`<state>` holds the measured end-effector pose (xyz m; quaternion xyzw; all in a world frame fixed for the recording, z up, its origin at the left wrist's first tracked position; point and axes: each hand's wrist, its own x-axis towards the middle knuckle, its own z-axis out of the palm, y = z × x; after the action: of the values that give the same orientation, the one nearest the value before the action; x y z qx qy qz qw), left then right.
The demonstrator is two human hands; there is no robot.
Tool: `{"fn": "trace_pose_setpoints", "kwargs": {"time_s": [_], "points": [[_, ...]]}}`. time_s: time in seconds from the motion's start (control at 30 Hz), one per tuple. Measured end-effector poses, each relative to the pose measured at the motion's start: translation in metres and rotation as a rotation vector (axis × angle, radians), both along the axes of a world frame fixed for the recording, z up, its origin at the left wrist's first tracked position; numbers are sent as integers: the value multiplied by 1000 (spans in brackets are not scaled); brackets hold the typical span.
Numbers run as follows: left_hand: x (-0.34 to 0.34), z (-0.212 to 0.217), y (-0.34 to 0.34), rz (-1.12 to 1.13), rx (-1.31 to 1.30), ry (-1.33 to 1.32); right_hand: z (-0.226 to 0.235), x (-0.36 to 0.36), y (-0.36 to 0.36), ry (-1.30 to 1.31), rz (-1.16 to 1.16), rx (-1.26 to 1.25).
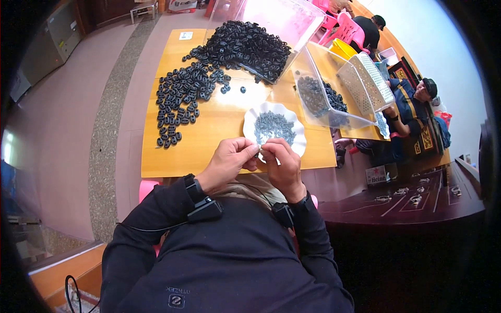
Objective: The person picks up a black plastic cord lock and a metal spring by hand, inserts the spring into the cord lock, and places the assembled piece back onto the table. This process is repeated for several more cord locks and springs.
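Note:
My left hand [228,160] and my right hand [284,163] meet fingertip to fingertip at the near rim of a white wavy-edged plate [249,125]. Small grey metal pieces [275,127], too fine to tell their kind, lie heaped on it. Left thumb and fingers pinch a small black piece, mostly covered by the fingers. The right thumb and forefinger are pressed together against it; whatever they hold is hidden. Left of the plate, many black oval plastic pieces with holes [180,94] spread over the wooden table [209,151]. One lone piece [243,89] sits above the plate.
A large heap of black pieces [245,49] spills from a tipped clear bin [300,26]. To the right stand a clear box [355,122] with more pieces and a white perforated basket [360,86]. Another person [409,104] sits beyond, past a yellow bucket [343,48].

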<state>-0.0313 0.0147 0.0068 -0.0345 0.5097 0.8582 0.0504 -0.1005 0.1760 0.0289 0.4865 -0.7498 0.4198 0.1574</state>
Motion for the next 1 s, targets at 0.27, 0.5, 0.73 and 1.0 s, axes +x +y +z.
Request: {"fn": "trace_pose_setpoints", "kwargs": {"time_s": [0.27, 0.5, 0.73, 1.0], "points": [[-2, -6, 1, 32, -41, 9, 7, 2, 5, 319, -57, 163], [-2, 1, -1, 37, -2, -50, 1, -18, 18, 120, -260, 296], [-1, 3, -3, 9, 28, -90, 5, -13, 20, -243, -134, 142], [0, 1, -3, -59, 67, -26, -3, 5, 1, -727, 124, -200]]}}
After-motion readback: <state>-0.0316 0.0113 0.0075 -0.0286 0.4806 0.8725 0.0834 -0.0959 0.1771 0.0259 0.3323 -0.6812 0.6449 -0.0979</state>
